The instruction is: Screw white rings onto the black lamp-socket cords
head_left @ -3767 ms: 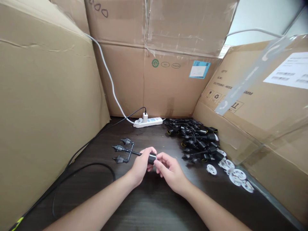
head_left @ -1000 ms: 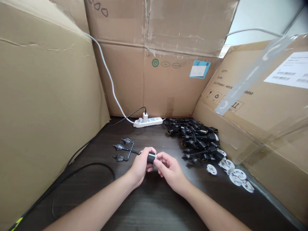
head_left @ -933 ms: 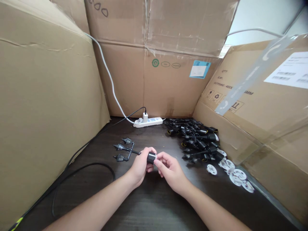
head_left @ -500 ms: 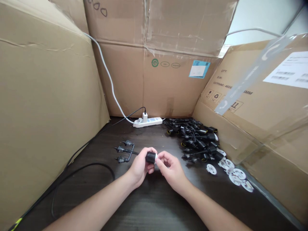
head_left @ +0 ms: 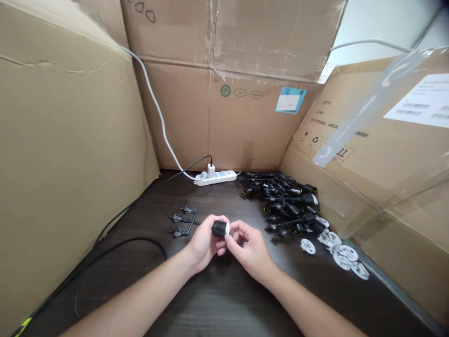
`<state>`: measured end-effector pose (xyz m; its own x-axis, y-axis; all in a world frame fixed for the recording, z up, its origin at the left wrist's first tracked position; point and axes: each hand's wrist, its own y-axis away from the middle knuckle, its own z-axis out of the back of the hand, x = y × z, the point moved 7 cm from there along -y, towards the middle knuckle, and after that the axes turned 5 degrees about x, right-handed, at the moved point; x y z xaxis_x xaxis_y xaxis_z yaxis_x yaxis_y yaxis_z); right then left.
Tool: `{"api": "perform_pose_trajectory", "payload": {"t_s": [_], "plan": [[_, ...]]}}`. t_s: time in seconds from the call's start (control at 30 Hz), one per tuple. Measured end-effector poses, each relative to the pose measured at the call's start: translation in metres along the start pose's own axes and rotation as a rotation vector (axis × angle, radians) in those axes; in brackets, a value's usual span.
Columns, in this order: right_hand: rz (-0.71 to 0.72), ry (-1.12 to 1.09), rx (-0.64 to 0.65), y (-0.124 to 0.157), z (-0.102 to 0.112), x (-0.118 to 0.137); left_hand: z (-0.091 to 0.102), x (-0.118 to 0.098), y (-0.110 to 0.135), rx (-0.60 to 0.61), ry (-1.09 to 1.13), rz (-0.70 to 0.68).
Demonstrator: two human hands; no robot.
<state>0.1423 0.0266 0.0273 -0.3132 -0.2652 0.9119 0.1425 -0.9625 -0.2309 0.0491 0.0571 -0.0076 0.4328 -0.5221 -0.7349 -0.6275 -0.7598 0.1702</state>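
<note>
Black from its pointed tips to its thick cylindrical base [head_left: 220, 229], the lamp-post model [head_left: 192, 222] lies sideways between the person's hands over the dark table [head_left: 217, 299]. With the hands as the centre of the dial and twelve straight ahead, its three lantern heads [head_left: 176, 218] point to nine o'clock, their panes a smoky grey, on a slim stem with a crossbar. The base faces three o'clock, and a white disc [head_left: 228, 228] shows at its end. The left hand [head_left: 206, 243] is wrapped around the model just behind and under the base, thumb along the near side. The right hand [head_left: 250, 245] is nearly closed, thumb and forefinger tips at the disc's rim; whether they pinch it or merely touch it cannot be told. The step in hand seems to be working the disc at the base's mouth; the next move would call for a steady left hold and small, even fingertip pressure around the rim. Similar black pieces [head_left: 291, 201] lie heaped at two o'clock, loose white discs [head_left: 345, 253] at three, and a power strip [head_left: 224, 177] at twelve.
</note>
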Motion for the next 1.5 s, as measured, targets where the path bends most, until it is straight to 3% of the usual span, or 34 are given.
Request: {"api": "perform_pose_trajectory", "payload": {"t_s": [0.37,0.6,0.83,1.13,1.5], "plan": [[0.019,0.045,-0.049,0.002,0.004,-0.001,0.002,0.001,0.0,-0.025,0.014,0.028],[-0.003,-0.059,0.01,0.0,0.0,-0.004,0.0,0.001,0.002,-0.055,0.05,0.041],[0.011,0.009,0.01,-0.001,-0.001,-0.001,0.001,0.002,0.001,-0.059,0.076,0.029],[0.048,0.163,-0.039,0.003,0.001,0.003,-0.003,0.002,0.002,-0.057,0.032,0.017],[0.081,0.113,0.027,0.004,-0.001,0.005,0.001,0.0,0.001,-0.068,-0.074,-0.027]]}}
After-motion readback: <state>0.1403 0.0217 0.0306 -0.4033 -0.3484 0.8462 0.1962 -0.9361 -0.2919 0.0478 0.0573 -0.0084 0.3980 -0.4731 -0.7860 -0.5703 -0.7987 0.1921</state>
